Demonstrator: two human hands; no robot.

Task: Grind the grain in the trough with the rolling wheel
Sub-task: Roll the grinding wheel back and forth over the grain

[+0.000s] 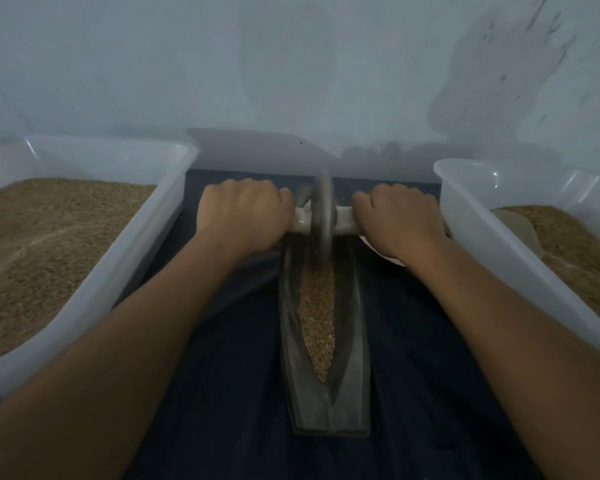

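A: We see left hand (241, 216) and right hand (397, 223) each curled round the axle handle (343, 221); rolling wheel (322, 216) at the trough's (326, 403) far end.
B: Grain (317, 320) lies inside it. We read no labels.

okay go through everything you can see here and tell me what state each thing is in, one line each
left hand: gripping the left end of the axle
right hand: gripping the right end of the axle
rolling wheel: upright at the trough's far end, blurred
trough: holds grain along its groove
grain: looks whole
left tub: full of grain
right tub: partly filled
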